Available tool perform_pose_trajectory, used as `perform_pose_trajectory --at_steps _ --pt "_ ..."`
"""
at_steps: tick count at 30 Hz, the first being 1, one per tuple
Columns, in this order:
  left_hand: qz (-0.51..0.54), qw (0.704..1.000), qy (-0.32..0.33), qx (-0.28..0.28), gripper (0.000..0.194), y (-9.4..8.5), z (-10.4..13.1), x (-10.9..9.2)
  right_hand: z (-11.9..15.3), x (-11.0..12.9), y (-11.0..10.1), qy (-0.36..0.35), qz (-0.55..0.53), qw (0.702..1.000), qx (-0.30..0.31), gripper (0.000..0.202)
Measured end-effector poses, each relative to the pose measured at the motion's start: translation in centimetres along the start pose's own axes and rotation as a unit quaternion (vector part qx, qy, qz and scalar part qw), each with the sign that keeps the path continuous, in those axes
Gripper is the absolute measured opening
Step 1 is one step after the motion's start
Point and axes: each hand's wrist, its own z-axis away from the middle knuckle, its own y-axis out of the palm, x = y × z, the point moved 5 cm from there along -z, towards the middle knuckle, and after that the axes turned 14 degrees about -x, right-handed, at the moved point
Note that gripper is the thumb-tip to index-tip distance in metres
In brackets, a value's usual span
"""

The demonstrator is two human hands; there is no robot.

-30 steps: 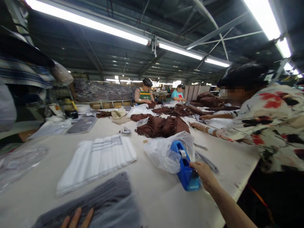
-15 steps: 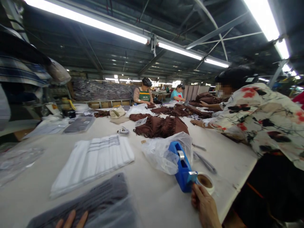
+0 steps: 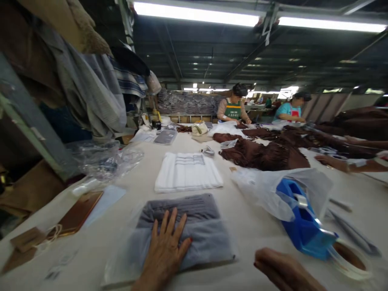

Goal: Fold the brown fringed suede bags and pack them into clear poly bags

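My left hand (image 3: 168, 244) lies flat with fingers spread on a folded dark grey cloth in a clear plastic bag (image 3: 209, 238). My right hand (image 3: 280, 266) is over the table to the right of the bag, its fingers pressed together; whatever they may hold is too small to make out. Beside it stands a blue tape dispenser (image 3: 303, 230) with a roll of clear tape in it. A larger tape roll (image 3: 348, 258) lies against the dispenser's base. Beyond the bagged cloth sits a folded white cloth (image 3: 188, 173) with dark stripes.
A thin plastic bag (image 3: 257, 190) lies by the dispenser, near brown fringed cloth (image 3: 263, 153). At left are a brown phone-like case (image 3: 80, 212), cardboard tags (image 3: 27, 242) and crumpled clear plastic (image 3: 106, 161). Co-workers stand across the table; another person's hand (image 3: 332, 161) reaches in at right.
My view has swung left. My right hand has come away from the dispenser's cutting edge, leftward towards the bagged cloth. My left hand now shows whole, still on the bag.
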Motion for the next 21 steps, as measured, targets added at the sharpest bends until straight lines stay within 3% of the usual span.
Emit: perform_pose_trajectory --at_steps 3,6,9,14,18,21 --pt "0.0 1.0 -0.002 -0.014 0.059 -0.4 0.0 -0.3 -4.4 6.0 1.0 -0.121 0.058 0.984 0.119 0.033" --pt "-0.002 1.0 0.004 -0.026 0.061 -0.8 -0.1 -0.4 -9.0 8.4 2.8 -0.208 0.114 0.958 0.161 0.026" --pt "-0.012 0.999 0.006 -0.035 0.062 -0.9 -0.1 -0.4 -12.4 7.9 5.3 -0.228 0.158 0.943 0.183 0.02" --pt "-0.024 0.999 0.015 -0.033 0.064 -1.0 0.0 -0.5 -15.5 6.1 8.3 -0.182 0.167 0.947 0.206 0.008" --pt "-0.014 1.0 0.01 -0.019 0.064 -0.9 0.0 -0.5 -17.5 3.7 7.7 -0.104 0.218 0.959 0.149 0.03" --pt "-0.005 1.0 0.002 -0.01 0.064 -0.7 0.1 -0.3 -17.0 2.5 5.6 -0.063 0.263 0.961 0.052 0.024"
